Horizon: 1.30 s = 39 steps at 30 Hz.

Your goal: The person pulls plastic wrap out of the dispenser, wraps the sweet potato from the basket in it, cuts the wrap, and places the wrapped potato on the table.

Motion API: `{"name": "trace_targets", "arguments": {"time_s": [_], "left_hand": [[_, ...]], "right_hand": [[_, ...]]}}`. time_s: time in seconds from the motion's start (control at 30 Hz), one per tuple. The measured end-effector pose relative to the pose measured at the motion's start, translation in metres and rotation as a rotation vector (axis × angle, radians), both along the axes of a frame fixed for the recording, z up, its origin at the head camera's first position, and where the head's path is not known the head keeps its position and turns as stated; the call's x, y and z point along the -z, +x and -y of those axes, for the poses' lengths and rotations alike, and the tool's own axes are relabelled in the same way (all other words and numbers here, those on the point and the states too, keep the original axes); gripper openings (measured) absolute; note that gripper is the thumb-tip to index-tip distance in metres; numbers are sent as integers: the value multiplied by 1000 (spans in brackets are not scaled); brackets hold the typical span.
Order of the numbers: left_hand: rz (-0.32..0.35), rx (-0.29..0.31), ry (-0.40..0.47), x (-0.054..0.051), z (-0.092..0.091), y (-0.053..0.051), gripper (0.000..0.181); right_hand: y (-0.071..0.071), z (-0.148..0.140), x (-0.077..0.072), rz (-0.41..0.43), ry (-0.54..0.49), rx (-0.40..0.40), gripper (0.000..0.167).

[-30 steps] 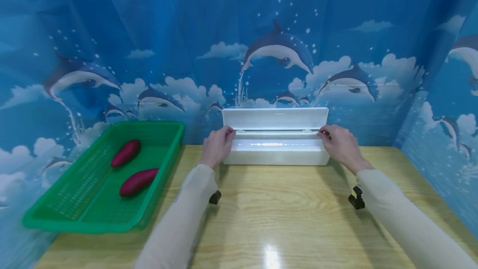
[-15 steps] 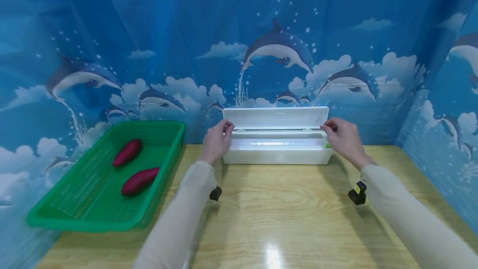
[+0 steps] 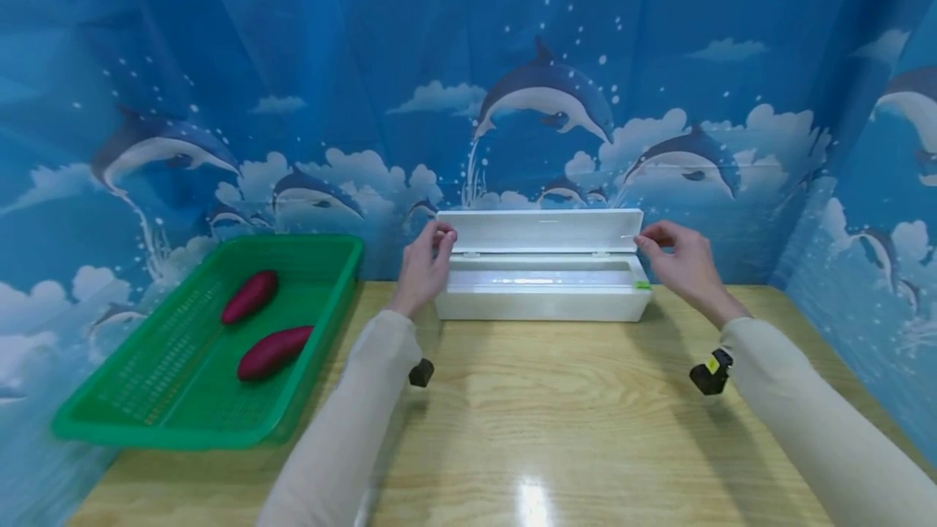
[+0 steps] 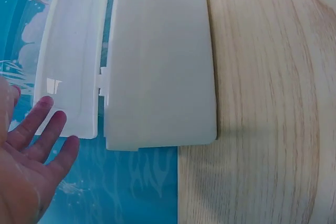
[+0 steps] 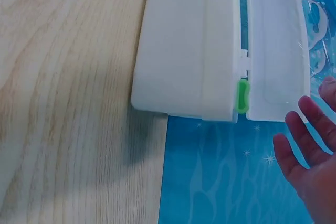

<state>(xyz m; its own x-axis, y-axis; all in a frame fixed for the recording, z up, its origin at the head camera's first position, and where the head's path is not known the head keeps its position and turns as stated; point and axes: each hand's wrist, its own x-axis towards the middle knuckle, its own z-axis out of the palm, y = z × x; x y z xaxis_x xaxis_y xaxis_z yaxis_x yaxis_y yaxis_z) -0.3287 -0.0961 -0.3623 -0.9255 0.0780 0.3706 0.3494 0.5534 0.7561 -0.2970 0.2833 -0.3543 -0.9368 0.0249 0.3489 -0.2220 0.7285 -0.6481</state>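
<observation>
A white cling film dispenser stands at the back of the table, its lid tipped up. A roll of clear cling film shows inside. At the box's left end, my left hand pinches thumb against forefinger at lid height. My right hand does likewise at the right end. The clear film is hard to make out; faint glints show by the right fingertips and around both hands in the wrist views. In those views the other fingers of the left hand and right hand spread loosely.
A green slider sits at the dispenser's right end. On the left, a green basket holds two purple sweet potatoes. Behind the wooden table hangs a blue dolphin-print curtain.
Both hands have risen from the box's opening to the level of the raised lid. The right hand has also shifted slightly right, uncovering the green slider.
</observation>
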Motion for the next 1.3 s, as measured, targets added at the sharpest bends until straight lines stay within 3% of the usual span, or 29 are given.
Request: {"name": "trace_targets", "arguments": {"time_s": [0.3, 0.53, 0.8, 1.13, 1.3], "left_hand": [[31, 35, 96, -8, -3, 2, 31], [-3, 60, 173, -11, -6, 0, 35], [-26, 100, 271, -20, -8, 3, 37], [-48, 104, 281, -33, -7, 1, 38], [-48, 108, 296, -38, -5, 0, 38]], "right_hand": [[-1, 3, -7, -10, -140, -10, 38], [-1, 3, -14, 25, -316, -93, 35], [-2, 3, -23, 45, -444, -110, 34], [-4, 6, -36, 39, -683, -173, 36], [-3, 9, -42, 30, -714, -198, 26]]}}
